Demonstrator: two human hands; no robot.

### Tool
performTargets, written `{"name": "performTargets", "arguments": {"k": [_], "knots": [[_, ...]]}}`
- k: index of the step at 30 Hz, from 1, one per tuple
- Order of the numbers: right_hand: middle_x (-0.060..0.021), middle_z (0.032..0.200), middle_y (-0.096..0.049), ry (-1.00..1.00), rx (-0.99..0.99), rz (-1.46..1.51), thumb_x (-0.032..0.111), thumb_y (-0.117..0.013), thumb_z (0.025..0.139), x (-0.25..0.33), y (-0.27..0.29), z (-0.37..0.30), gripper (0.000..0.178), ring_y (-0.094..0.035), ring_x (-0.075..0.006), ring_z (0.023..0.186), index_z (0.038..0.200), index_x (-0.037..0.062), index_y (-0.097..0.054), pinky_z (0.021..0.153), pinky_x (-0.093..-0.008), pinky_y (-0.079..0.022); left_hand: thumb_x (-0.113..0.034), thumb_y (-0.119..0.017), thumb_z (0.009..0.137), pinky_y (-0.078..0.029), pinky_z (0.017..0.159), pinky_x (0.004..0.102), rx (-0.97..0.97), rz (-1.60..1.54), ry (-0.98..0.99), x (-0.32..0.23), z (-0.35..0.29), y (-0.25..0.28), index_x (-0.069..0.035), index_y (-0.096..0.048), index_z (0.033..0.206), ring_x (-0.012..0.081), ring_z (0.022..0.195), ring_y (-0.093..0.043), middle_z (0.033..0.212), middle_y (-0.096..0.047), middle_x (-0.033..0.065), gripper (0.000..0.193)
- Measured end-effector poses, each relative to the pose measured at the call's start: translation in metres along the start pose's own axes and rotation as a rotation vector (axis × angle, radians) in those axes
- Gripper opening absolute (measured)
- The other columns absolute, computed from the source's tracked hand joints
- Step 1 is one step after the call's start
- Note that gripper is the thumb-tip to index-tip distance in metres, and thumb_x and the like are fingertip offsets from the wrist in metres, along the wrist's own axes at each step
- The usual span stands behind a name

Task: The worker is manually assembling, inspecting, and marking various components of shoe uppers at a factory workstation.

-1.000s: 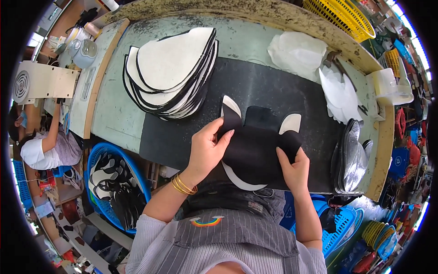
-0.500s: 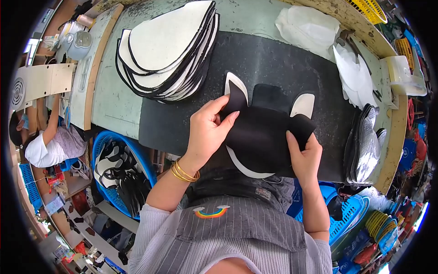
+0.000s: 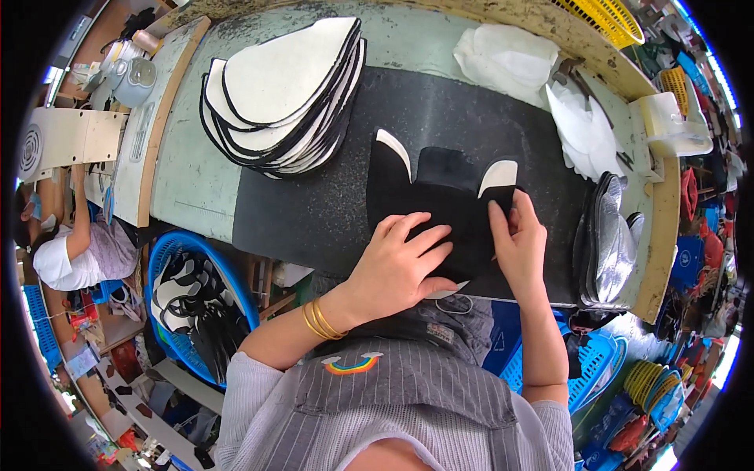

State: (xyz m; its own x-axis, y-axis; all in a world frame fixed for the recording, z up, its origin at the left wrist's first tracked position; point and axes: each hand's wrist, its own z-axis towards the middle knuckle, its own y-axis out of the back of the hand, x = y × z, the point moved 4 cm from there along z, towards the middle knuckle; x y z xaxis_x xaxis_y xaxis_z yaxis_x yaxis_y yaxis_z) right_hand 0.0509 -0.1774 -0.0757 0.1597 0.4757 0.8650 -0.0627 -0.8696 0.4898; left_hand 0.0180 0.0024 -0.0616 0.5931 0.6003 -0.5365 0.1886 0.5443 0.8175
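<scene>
In front of me on the black mat [image 3: 298, 212] lies a black, fabric-like cut piece [image 3: 452, 206]. Two upright points at its far side show white curved strips, the left strip [image 3: 395, 155] and the right strip [image 3: 499, 176]. My left hand [image 3: 402, 265] rests on the near left part of the piece, its fingers stretched and spread. At the right edge, just below the right white strip, my right hand [image 3: 520, 239] has thumb and fingers closed on the piece. A small white tip of the near edge peeks out beside my left thumb.
A stack of white, black-edged panels [image 3: 287, 86] stands at far left. Silver and black pieces [image 3: 609, 239] are piled at right, near white sheets [image 3: 506, 63] and thin white cutouts [image 3: 581, 129]. A blue basket [image 3: 157, 294] of scraps sits below left. Another person [image 3: 86, 251] works at left.
My left hand has let go of the left corner and moved nearer to me, spreading flat on the piece. The folded left and right flaps now lie flatter.
</scene>
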Motion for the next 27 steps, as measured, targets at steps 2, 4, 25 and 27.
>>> {"name": "performTargets", "arguments": {"k": [2,4,25,27], "knots": [[-0.0056,0.058,-0.053,0.02,-0.021,-0.028,0.01,-0.059,0.089,-0.01,0.006,0.001,0.02,-0.053,-0.0088,0.045,0.104,-0.0003,-0.053,0.039,-0.025,-0.043,-0.044,-0.068,0.075,-0.038,0.096,0.0435,-0.006,-0.011,-0.025,0.0,-0.003,0.003,-0.004,-0.065,0.105,0.0299,0.117,-0.047,0.12,-0.058,0.0084,0.051],[-0.0051,0.058,-0.052,0.017,-0.03,-0.02,0.01,-0.059,0.089,-0.017,0.008,-0.004,0.02,-0.052,-0.0085,0.045,0.105,-0.0002,-0.053,0.039,-0.0246,-0.043,-0.044,-0.069,0.075,-0.038,0.097,0.0434,-0.006,-0.021,-0.045,0.003,-0.005,0.006,-0.003,-0.065,0.105,0.0304,0.119,-0.047,0.121,-0.058,0.009,0.051],[-0.0151,0.116,-0.058,0.949,0.486,-0.609,0.002,-0.062,0.063,0.028,0.013,-0.044,0.051,-0.055,-0.0305,0.111,0.114,-0.0015,-0.058,0.097,-0.0414,-0.045,-0.004,-0.066,0.073,-0.046,0.095,0.0376,0.129,-0.068,-0.242,0.045,-0.021,0.033,-0.002,-0.061,0.108,0.0263,0.112,-0.056,0.114,-0.061,0.0095,0.036],[-0.015,0.116,-0.059,1.029,0.484,-0.594,0.003,-0.061,0.065,0.023,0.005,-0.04,0.048,-0.056,-0.0306,0.111,0.113,-0.003,-0.058,0.096,-0.0415,-0.046,-0.008,-0.066,0.074,-0.045,0.094,0.0388,0.123,-0.082,-0.219,0.043,-0.024,0.03,-0.004,-0.062,0.108,0.0263,0.112,-0.055,0.113,-0.062,0.0085,0.035]]}}
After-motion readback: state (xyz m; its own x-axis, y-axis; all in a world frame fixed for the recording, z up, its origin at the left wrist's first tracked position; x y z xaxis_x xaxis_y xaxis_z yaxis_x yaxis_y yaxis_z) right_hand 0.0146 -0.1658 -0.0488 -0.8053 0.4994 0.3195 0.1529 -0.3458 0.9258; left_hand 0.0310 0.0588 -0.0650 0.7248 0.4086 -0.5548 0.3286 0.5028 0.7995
